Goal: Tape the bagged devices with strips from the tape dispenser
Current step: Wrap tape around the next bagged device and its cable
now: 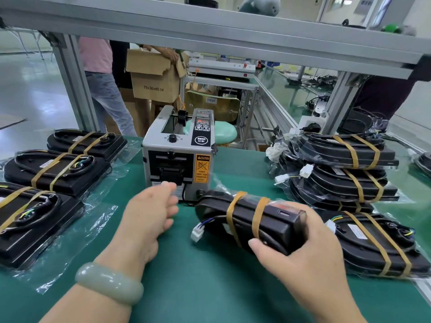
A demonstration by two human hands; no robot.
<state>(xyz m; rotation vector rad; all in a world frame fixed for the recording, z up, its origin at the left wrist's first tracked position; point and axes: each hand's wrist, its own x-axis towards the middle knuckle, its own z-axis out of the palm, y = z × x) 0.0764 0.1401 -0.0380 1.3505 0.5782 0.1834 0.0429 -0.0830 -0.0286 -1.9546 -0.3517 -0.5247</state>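
Strip-fetching step, I judge: left hand (149, 207), fingers loose and empty, hovers at the dispenser (177, 148) outlet; right hand (311, 250) grips a device (276, 221). Next: pinch a strip.

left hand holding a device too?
No, the left hand is open and empty, stretched toward the dispenser; only the right hand grips a device.

The box (154, 82) says "75x36x40 CM". The orange sticker (202, 169) on the dispenser (163, 145) says "CAUTION, DO NOT INSERT YOUR FINGERS INTO OUTLET".
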